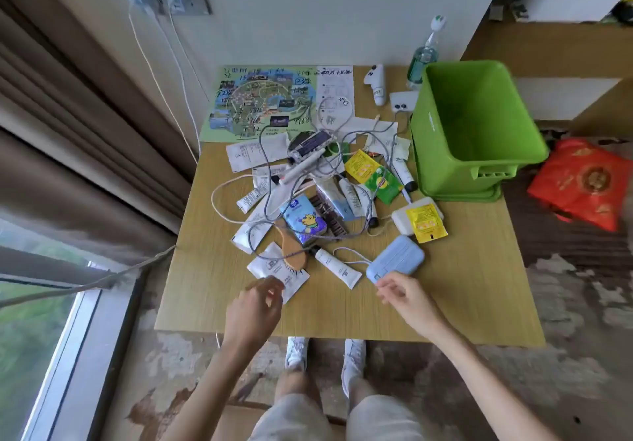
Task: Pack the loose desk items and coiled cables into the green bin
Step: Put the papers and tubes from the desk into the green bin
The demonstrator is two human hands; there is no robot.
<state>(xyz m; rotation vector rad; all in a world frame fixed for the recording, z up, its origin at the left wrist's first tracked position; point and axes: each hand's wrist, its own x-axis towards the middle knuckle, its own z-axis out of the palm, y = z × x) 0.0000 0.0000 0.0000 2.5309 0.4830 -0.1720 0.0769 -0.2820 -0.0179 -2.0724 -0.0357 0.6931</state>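
Map (pixel 260 101) lying flat at the far left of the table (pixel 342 314); left hand (pixel 255 307) hovering over the near edge of a white sachet (pixel 279 274), fingers curling loosely, cannot tell whether pinching it; grey cables (pixel 270 201) sprawling tangled through the central pile of tubes and packets; tissue pack (pixel 303 219) sitting mid-pile; right hand (pixel 406 298) hanging just beside the near corner of the blue case (pixel 395 260), fingers relaxed, gripping nothing; green bin (pixel 476 125) standing upright at the far right corner, well apart from both hands.
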